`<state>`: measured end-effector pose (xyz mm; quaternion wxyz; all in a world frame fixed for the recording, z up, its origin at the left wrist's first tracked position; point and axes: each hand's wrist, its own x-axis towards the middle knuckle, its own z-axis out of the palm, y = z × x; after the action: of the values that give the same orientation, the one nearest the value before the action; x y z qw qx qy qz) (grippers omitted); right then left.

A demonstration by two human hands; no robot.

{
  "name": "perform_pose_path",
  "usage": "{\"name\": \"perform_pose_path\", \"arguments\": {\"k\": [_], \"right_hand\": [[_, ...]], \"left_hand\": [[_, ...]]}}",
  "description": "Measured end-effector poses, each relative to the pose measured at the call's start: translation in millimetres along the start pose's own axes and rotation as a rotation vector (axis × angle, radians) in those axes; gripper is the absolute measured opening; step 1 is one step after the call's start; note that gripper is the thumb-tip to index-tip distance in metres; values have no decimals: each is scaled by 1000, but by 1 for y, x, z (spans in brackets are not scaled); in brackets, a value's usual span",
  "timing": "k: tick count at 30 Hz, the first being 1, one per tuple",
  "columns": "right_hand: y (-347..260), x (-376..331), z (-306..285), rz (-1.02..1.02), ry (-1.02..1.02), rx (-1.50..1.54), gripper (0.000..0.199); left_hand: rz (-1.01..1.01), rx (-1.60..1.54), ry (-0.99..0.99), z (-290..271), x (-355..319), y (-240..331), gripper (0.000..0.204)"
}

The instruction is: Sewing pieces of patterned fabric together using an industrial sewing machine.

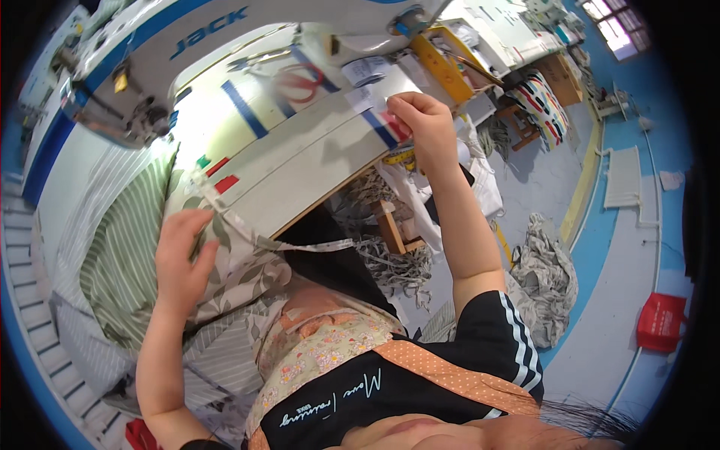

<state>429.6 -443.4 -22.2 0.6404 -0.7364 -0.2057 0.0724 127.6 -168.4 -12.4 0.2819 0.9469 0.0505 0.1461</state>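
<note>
My left hand (182, 253) lies at the edge of the fabric with green-grey leaves (232, 259), its thumb and fingers apart. A narrow strip of the fabric (304, 245) trails from there to the right, over my lap. Just beyond that hand is the green-and-white striped fabric (127, 240), bunched to the left. My right hand (426, 124) is raised over the right end of the sewing table (300, 161), thumb and forefinger pinched together. Whatever they hold, if anything, is too small to make out. A white slip of paper (361, 99) lies close to those fingertips.
The white sewing machine (135, 60) arches over the table's far side. Red-handled scissors (300, 84) lie on the table near blue strips (244, 109). A yellow box (442, 66) stands at the back right. Fabric scraps (544, 281) heap on the floor at right.
</note>
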Motion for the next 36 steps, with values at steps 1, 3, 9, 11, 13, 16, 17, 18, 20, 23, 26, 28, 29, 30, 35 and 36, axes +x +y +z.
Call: {"name": "perform_pose_path", "arguments": {"k": [1,3,9,11,13,16,17,18,20,23,26,28,29,30,35,36], "right_hand": [[-10,-12,10,270,-77,337,12],[-19,-29,38,361,-235,505,13],[-30,-62,111,582,-650,742,14],[-42,-66,124,492,-594,491,11],[-43,-66,136,445,-579,365,10],[-37,-60,151,-613,-405,-122,15],[-35,-57,156,-614,-418,-117,15],[-34,-51,160,-797,-444,-188,19],[-30,-38,168,-1166,-489,-330,28],[-18,-20,186,-1174,-534,-325,29],[-16,-4,203,-1169,-571,-342,27],[-17,5,214,-1162,-589,-379,22],[-15,8,219,-1158,-596,-382,22],[-13,11,224,-1138,-582,-399,19],[-8,17,238,-1129,-578,-460,9],[-11,18,237,-1145,-582,-485,8]], "left_hand": [[-146,-234,12,2,9,12,33],[-386,-596,35,5,26,32,28],[-570,-1080,-12,24,52,41,25],[-629,-1103,31,19,46,31,23],[-712,-1166,68,15,40,23,21],[-787,-1167,110,8,36,16,19],[-819,-1168,122,6,34,14,18],[-821,-1170,128,6,35,11,18],[-819,-1133,129,8,35,5,21],[-816,-907,106,4,40,-11,25],[-796,-499,43,-3,41,-21,28],[-698,-157,3,-8,43,-20,33],[-640,10,-20,-10,45,-18,37],[-644,2,-24,-13,49,-15,37],[-646,324,-99,-11,50,-17,42],[-509,382,30,-6,45,-23,43]]}}
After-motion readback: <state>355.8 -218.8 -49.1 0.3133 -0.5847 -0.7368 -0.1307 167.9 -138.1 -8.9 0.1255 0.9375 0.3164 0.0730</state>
